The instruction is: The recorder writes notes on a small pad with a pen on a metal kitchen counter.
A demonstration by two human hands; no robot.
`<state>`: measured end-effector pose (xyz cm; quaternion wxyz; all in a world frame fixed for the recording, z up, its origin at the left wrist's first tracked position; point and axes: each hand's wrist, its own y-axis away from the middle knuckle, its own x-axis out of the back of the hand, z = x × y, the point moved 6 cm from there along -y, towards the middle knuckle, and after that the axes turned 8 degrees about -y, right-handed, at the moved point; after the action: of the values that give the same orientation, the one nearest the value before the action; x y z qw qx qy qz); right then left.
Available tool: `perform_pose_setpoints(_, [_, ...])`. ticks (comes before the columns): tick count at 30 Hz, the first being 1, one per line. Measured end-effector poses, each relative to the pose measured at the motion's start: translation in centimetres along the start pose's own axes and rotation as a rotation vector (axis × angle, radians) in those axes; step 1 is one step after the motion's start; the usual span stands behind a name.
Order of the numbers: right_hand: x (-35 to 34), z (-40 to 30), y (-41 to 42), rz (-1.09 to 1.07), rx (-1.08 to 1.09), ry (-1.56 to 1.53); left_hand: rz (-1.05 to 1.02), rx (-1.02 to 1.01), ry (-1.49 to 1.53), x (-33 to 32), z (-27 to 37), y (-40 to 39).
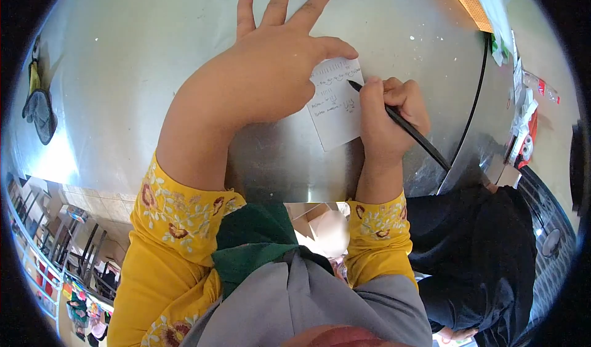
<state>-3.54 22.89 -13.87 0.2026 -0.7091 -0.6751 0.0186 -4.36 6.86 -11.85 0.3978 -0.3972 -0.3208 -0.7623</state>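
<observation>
A small white sheet of paper (339, 128) with handwritten lines and tally marks lies slightly tilted on a metal tabletop (138, 70). My left hand (277, 70) is spread across the paper's upper left side, its fingers apart. The index finger reaches along the paper's top edge, and the hand hides part of that side. In my right hand (392, 111) is a black pen or pencil (418, 137), pinched near its lower end. Its tip points at the upper written lines; whether it touches the paper I cannot tell.
Grey and yellow work gloves (40, 116) are at the far left edge. On the right, a person in black clothing (471, 254) is close by. A clear plastic bottle (542, 87) and plastic bags (524, 111) lie beyond a black cord-like line (475, 93). An orange perforated object (471, 5) is at the upper right.
</observation>
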Motion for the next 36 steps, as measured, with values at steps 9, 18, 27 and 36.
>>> perform_pose_setpoints(9, [0.1,0.2,0.0,0.002,0.009,0.019,0.231,-0.090,-0.066,-2.3,-1.4,-0.1])
perform_pose_setpoints(18, [0.2,-0.2,-0.1,0.015,0.036,0.042,0.119,-0.046,-0.071,-3.1,-1.4,0.0])
perform_pose_setpoints(27, [0.3,0.1,0.0,0.038,0.005,0.029,0.088,-0.038,-0.079,0.2,0.4,-0.6])
perform_pose_setpoints(36, [0.5,0.4,0.2,0.043,-0.033,0.005,-0.167,0.086,0.002,0.4,0.3,-0.3])
